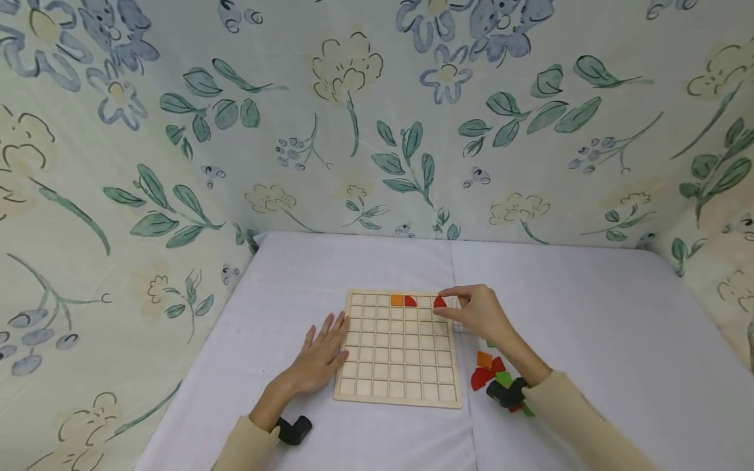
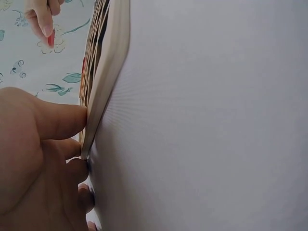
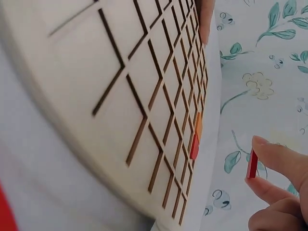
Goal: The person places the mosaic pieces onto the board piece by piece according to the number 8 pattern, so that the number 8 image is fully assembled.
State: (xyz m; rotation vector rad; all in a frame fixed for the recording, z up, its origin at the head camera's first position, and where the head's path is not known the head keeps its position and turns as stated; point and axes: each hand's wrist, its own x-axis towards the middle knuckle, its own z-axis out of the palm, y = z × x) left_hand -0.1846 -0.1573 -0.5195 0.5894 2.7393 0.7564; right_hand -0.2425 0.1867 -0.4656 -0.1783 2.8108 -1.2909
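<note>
Red quarter-circle tile [image 1: 440, 302], pinched in our right hand [image 1: 480, 310], our left hand [image 1: 320, 356] spread, touching the wooden grid board [image 1: 381, 340]

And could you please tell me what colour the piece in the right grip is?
The piece is red, showing best in the right wrist view.

White cloth [image 1: 565, 307] covers the bench [image 1: 589, 366]; a crease [image 1: 453, 265] runs front to rear. Floral fabric [image 1: 365, 176], printed with blue flowers [image 1: 508, 47], cream blossoms [image 1: 347, 69] and green leaves [image 1: 546, 116], encloses the rear, left and right sides.
</note>
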